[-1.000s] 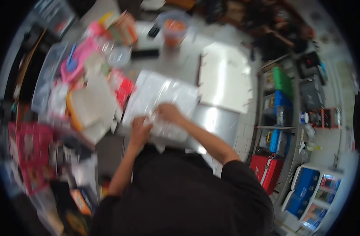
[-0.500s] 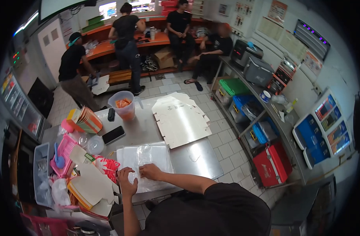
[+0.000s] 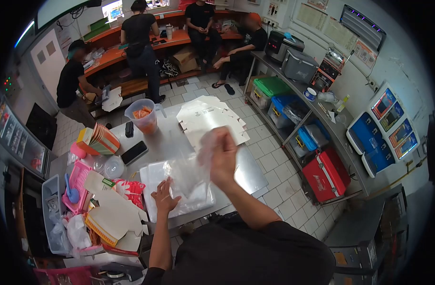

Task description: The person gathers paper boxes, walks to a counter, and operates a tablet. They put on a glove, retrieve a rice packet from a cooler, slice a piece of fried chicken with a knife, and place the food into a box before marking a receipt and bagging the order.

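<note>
A stack of clear plastic bags [image 3: 156, 176] lies on the steel table [image 3: 250, 183] in front of me. My left hand [image 3: 165, 195] rests on the stack with its fingers spread. Raised above the table, my right hand [image 3: 223, 159] is closed on a clear plastic bag [image 3: 191, 168], which hangs down toward the stack; the hand and the bag's top are blurred. Behind them lies a flat white cardboard piece [image 3: 205, 116]. A jug [image 3: 145, 118] with orange contents and a black phone [image 3: 134, 152] are farther back.
Cardboard boxes [image 3: 114, 216], a pink basket [image 3: 77, 183] and a grey bin [image 3: 51, 209] crowd the left side. On the right, a steel shelf [image 3: 317, 114] holds lidded tubs and a red cooler [image 3: 326, 175]. Several people are at the orange counter [image 3: 177, 37] and bench.
My right hand has lifted from the stack, pulling a plastic bag up and to the right. My left hand has moved onto the bags. The camera view has shifted slightly.
</note>
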`<control>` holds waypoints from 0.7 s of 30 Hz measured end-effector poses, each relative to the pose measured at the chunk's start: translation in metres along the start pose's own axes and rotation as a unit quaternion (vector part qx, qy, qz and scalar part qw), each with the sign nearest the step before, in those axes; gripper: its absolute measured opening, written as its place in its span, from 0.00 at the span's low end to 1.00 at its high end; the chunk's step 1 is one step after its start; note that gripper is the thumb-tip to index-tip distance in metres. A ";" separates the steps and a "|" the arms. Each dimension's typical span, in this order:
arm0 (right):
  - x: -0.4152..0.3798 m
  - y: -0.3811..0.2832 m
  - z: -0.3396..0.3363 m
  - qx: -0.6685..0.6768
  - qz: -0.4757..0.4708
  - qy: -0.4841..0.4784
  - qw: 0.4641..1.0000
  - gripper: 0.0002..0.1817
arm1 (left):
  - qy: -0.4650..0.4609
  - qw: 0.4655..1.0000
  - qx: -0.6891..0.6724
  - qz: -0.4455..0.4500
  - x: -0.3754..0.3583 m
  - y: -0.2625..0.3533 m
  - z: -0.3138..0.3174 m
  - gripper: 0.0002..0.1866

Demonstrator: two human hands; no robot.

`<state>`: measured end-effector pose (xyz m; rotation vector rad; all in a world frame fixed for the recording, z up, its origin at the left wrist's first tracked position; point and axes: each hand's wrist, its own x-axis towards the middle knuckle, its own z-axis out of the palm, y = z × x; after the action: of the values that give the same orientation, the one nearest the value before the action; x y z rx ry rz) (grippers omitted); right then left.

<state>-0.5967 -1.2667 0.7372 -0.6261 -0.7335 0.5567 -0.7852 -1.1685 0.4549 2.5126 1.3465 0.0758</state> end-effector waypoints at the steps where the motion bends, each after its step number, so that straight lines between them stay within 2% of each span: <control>1: 0.000 -0.016 0.000 -0.079 -0.033 0.047 0.995 0.13 | -0.002 0.999 -0.042 0.017 -0.007 0.010 -0.015 0.63; 3: -0.009 -0.025 -0.009 -0.163 -0.070 0.079 0.981 0.13 | 0.062 0.974 -0.204 0.080 -0.032 0.049 -0.055 0.70; 5: -0.030 -0.020 -0.010 -0.150 -0.007 0.112 0.982 0.12 | 0.090 0.891 -0.364 0.255 -0.054 0.068 -0.053 0.67; 6: -0.035 -0.013 -0.016 -0.153 -0.007 0.117 0.981 0.12 | 0.084 0.891 -0.366 0.257 -0.074 0.088 -0.066 0.67; 8: -0.040 0.000 -0.032 -0.276 -0.080 0.170 0.943 0.10 | 0.007 0.787 -0.565 0.247 -0.114 0.121 -0.100 0.59; 9: -0.042 -0.005 -0.033 -0.291 -0.049 0.228 0.928 0.09 | 0.006 0.785 -0.570 0.242 -0.121 0.115 -0.095 0.59; 11: -0.043 -0.005 -0.052 -0.284 -0.053 0.276 0.917 0.11 | -0.200 0.729 -0.647 0.096 -0.143 0.105 -0.082 0.48; 12: -0.044 -0.005 -0.059 -0.289 -0.046 0.266 0.918 0.11 | -0.194 0.725 -0.655 0.089 -0.155 0.108 -0.081 0.48; 15: -0.054 -0.011 -0.070 -0.251 -0.008 0.274 0.929 0.11 | -0.008 0.839 -0.467 0.279 -0.197 0.124 -0.097 0.30; 17: -0.067 -0.008 -0.069 -0.230 -0.002 0.259 0.938 0.11 | -0.024 0.708 -0.683 0.178 -0.219 0.138 -0.099 0.28; 18: -0.069 -0.003 -0.086 -0.218 0.002 0.270 0.938 0.09 | 0.067 0.753 -0.641 0.133 -0.221 0.137 -0.090 0.24; 19: -0.075 -0.010 -0.097 -0.284 -0.030 0.163 0.944 0.07 | 0.134 0.684 -0.712 0.081 -0.222 0.135 -0.078 0.22; 20: -0.082 -0.010 -0.115 -0.274 -0.082 0.113 0.951 0.05 | 0.137 0.642 -0.754 0.035 -0.232 0.132 -0.079 0.20; 21: -0.074 -0.014 -0.140 -0.342 -0.001 0.058 0.938 0.05 | 0.153 0.587 -0.795 -0.006 -0.248 0.129 -0.076 0.21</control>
<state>-0.5344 -1.3698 0.6340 -1.2929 -0.8147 0.2453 -0.8344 -1.4224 0.5857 0.8661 0.6245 1.1544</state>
